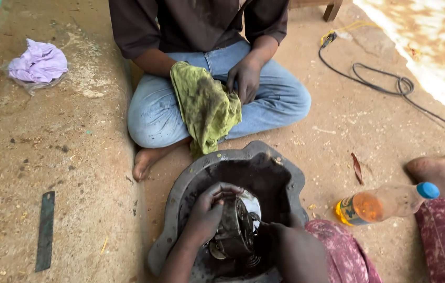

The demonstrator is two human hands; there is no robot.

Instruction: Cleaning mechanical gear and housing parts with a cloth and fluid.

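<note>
We see our left hand point(208, 212) curled over a greasy metal part point(235, 230), gripping its top, in the middle of the dark pan point(180, 183). Our right hand point(275, 230) sits low at the part's right side; grip unclear, probably touching. Opposite, a seated person's hand point(244, 78) rests on a green rag point(207, 107).

Across from me a person point(201, 57) sits cross-legged with a green rag point(207, 107) on their lap. A lilac cloth point(39, 63) and a flat dark blade point(45, 230) lie on the floor, a plastic bottle point(385, 203) beside my leg, a black cable point(390, 84) beyond.
</note>
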